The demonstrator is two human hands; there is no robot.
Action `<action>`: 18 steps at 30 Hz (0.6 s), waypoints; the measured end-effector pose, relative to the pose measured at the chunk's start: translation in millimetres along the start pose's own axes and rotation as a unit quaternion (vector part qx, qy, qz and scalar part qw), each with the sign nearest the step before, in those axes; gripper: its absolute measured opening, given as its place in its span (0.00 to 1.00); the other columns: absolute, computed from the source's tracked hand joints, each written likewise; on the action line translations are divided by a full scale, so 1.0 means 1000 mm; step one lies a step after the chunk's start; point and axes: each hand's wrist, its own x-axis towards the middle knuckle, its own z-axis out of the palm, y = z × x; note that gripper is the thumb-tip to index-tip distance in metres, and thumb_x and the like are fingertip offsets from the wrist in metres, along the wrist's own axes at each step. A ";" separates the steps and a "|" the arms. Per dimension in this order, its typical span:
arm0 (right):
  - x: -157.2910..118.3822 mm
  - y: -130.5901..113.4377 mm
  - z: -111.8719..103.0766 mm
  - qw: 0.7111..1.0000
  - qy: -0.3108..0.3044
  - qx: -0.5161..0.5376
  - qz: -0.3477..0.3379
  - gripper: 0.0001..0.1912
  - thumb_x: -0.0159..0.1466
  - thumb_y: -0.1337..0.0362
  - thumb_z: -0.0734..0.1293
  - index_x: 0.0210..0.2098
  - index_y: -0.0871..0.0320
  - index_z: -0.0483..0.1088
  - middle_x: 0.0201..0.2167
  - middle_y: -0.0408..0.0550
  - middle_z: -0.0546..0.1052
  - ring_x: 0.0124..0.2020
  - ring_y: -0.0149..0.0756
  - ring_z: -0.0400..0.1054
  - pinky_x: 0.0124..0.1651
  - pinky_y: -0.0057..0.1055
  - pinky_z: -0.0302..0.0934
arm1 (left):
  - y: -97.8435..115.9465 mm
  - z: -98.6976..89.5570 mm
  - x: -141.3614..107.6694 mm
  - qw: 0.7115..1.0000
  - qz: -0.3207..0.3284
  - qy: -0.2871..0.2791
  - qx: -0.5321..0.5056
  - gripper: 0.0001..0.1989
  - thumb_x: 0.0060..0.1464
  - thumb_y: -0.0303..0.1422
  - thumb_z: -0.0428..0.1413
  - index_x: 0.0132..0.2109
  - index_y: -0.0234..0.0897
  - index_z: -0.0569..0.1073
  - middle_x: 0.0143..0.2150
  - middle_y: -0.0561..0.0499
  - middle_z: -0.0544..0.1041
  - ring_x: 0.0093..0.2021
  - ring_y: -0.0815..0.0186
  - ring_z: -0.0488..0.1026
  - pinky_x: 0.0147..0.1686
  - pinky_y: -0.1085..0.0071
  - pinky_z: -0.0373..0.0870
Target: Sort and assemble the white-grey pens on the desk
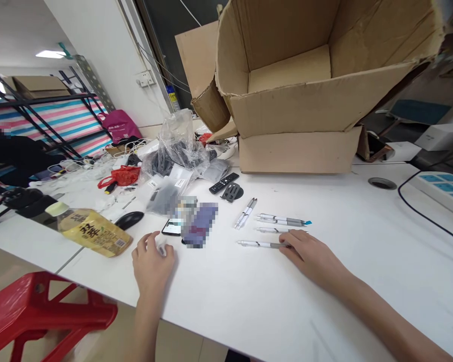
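Two cardboard cartons sat toward the far edge of the white tabletop (pixel 226 306), the open upper carton (pixel 287 85) leaning askew on the lower carton (pixel 294 156), where a knock could have tipped it onto the things below. A tea bottle (pixel 92 232) lay on its side by the near edge and could have rolled off if brushed. The right hand (pixel 311 259) rested low, its fingers (pixel 289 240) over the end of the nearest retractable pen (pixel 262 244), one of several lying mid-tabletop; their round barrels could have rolled away, and whether that grip held the pen could not be told. The left hand (pixel 153 266) curled narrowly beside a smartphone (pixel 171 227), with a small grey speck at its fingertips too unclear to name, and pixelation hid part of the phone.
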 end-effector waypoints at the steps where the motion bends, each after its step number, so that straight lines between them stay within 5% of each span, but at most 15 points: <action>1: 0.000 0.000 0.000 1.000 0.003 0.000 -0.002 0.09 0.70 0.59 0.55 0.42 0.50 0.66 0.42 0.46 0.74 0.45 0.42 0.69 0.41 0.37 0.66 | -0.002 0.000 0.000 1.000 -0.017 -0.011 -0.005 0.20 0.56 0.35 0.50 0.55 0.39 0.67 0.55 0.43 0.68 0.51 0.51 0.68 0.51 0.55 0.67; 6: 0.000 0.001 0.000 1.000 0.013 -0.009 -0.019 0.09 0.70 0.59 0.56 0.43 0.51 0.66 0.41 0.47 0.75 0.45 0.42 0.69 0.41 0.37 0.66 | -0.018 0.010 0.016 0.998 -0.040 -0.020 -0.048 0.20 0.57 0.41 0.51 0.55 0.39 0.68 0.55 0.41 0.65 0.46 0.56 0.72 0.50 0.56 0.69; 10: 0.000 0.000 -0.002 1.000 0.014 -0.013 -0.020 0.09 0.70 0.59 0.56 0.42 0.51 0.67 0.40 0.46 0.75 0.44 0.41 0.70 0.40 0.36 0.66 | -0.026 0.019 0.029 0.996 0.055 -0.026 -0.065 0.17 0.59 0.38 0.51 0.53 0.40 0.72 0.56 0.42 0.65 0.52 0.56 0.69 0.54 0.57 0.66; 18: 0.000 0.001 0.000 1.000 0.018 -0.013 -0.019 0.10 0.70 0.59 0.56 0.43 0.50 0.67 0.41 0.46 0.76 0.44 0.42 0.70 0.40 0.36 0.66 | -0.004 0.007 0.017 0.993 0.098 -0.058 0.029 0.19 0.63 0.41 0.47 0.58 0.46 0.70 0.67 0.42 0.57 0.66 0.50 0.52 0.60 0.47 0.54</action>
